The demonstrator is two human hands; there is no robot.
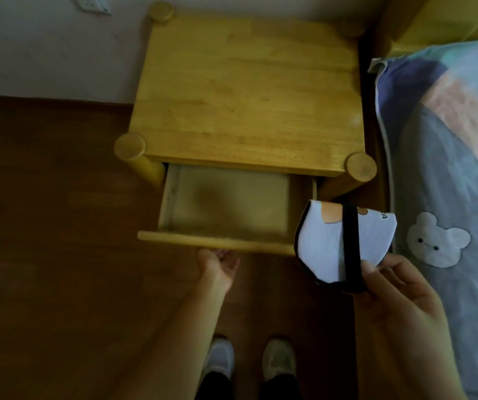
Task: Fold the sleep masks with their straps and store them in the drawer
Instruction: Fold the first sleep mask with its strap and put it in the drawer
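A folded white sleep mask (324, 241) with an orange print and a black strap wrapped around it hangs in the air over the drawer's right front corner. My right hand (396, 290) pinches its lower edge. The wooden drawer (217, 241) of the bedside table is pulled out, and its inside shows nothing in it. My left hand (220, 265) is under the drawer's front panel, palm up, fingers curled against its lower edge.
The wooden bedside table (246, 96) stands against a white wall. A bed (448, 168) with a grey cover and a white bear patch lies to the right. The floor is dark wood. My white shoes (249, 359) are below.
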